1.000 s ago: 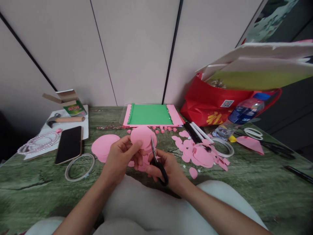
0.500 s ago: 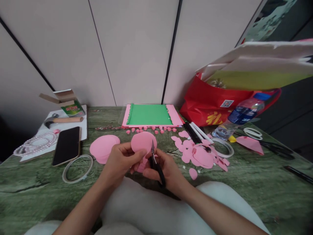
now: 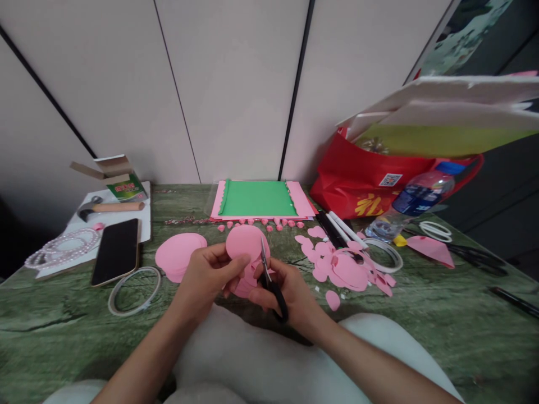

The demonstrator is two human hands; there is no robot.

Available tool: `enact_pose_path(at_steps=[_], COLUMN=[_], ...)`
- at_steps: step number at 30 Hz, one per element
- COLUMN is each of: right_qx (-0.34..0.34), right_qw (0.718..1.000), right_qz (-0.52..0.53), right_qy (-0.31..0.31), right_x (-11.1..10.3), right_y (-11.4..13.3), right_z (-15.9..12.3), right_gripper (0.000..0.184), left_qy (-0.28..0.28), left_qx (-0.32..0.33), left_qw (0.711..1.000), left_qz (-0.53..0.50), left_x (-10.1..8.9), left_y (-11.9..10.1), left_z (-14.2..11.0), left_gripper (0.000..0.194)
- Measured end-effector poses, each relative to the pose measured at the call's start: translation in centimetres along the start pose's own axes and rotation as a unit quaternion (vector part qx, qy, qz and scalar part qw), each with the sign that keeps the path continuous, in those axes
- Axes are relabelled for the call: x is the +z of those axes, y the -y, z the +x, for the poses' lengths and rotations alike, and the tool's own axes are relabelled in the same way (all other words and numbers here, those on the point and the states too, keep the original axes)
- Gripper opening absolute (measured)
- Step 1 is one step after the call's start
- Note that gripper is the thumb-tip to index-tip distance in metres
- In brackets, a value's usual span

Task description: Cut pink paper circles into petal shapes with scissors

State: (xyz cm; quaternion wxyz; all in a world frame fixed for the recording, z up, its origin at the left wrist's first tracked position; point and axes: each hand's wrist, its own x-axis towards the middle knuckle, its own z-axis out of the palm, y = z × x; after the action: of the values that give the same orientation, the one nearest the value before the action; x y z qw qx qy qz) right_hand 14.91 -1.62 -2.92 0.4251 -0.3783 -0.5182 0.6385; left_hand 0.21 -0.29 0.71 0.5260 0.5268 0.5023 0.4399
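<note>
My left hand pinches a round pink paper piece between thumb and fingers, holding it up above the table. Black-handled scissors are gripped in my right hand, their blades lying at the paper's right edge. More pink paper shows below and behind the hands, partly hidden by them. A stack of pink paper circles lies left of my left hand. To the right of my right hand is a heap of pink paper scraps, with a small pink petal-shaped piece nearer me.
A row of small pink rolled pieces lies before a green sheet. Tape rolls, a phone, a hammer and beads are left. A bottle, red bag and markers stand or lie right.
The scissors have tilted slightly, their handle shifting a little right with my right hand. My left hand keeps hold of the pink paper, almost unmoved.
</note>
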Motion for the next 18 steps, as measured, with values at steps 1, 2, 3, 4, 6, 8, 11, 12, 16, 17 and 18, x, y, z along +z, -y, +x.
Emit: enact_pose_path(at_steps=[1,2,3,4,6,8,11,12,16,17,18], right_qx=[0.003,0.004,0.005,0.005,0.006,0.008,0.005,0.001,0.002,0.004,0.002], right_qw=[1.0,1.0,1.0,1.0,0.999,1.0,1.0,1.0,1.0,1.0,1.0], right_qz=[-0.005,-0.012,-0.019,-0.025,-0.029,-0.026,-0.021,-0.022,-0.022,-0.021,-0.019], right_qy=[-0.002,-0.005,-0.008,-0.011,-0.012,-0.008,-0.005,-0.003,0.006,0.007,0.008], right_x=[0.0,-0.01,-0.03,-0.06,-0.13,-0.2,-0.22,-0.2,-0.01,0.04,0.08], right_y=[-0.03,-0.07,-0.12,-0.18,-0.29,-0.38,-0.45,-0.48,-0.58,-0.58,-0.55], right_z=[0.01,0.02,0.04,0.05,0.07,0.07,0.03,0.01,-0.05,-0.06,-0.06], right_gripper=[0.038,0.037,0.035,0.034,0.032,0.031,0.03,0.03,0.033,0.034,0.036], left_qy=[0.0,0.003,0.005,0.008,0.009,0.009,0.01,0.01,-0.011,-0.017,-0.021], left_qx=[0.002,0.004,0.007,0.01,0.013,0.011,0.003,0.004,0.018,0.019,0.018], left_qw=[1.0,1.0,1.0,1.0,0.999,0.999,0.998,0.997,0.997,0.997,0.997], left_qz=[-0.004,-0.008,-0.012,-0.017,-0.029,-0.044,-0.069,-0.075,-0.071,-0.068,-0.066], left_x=[-0.01,-0.02,-0.02,-0.01,0.0,0.02,0.03,0.04,0.1,0.11,0.13], left_y=[-0.02,-0.04,-0.07,-0.09,-0.12,-0.1,-0.06,-0.06,-0.09,-0.1,-0.1], left_z=[-0.01,-0.02,-0.01,-0.01,0.01,0.04,0.06,0.06,0.04,0.04,0.04], left_gripper=[0.023,0.023,0.022,0.022,0.022,0.02,0.017,0.017,0.02,0.021,0.022])
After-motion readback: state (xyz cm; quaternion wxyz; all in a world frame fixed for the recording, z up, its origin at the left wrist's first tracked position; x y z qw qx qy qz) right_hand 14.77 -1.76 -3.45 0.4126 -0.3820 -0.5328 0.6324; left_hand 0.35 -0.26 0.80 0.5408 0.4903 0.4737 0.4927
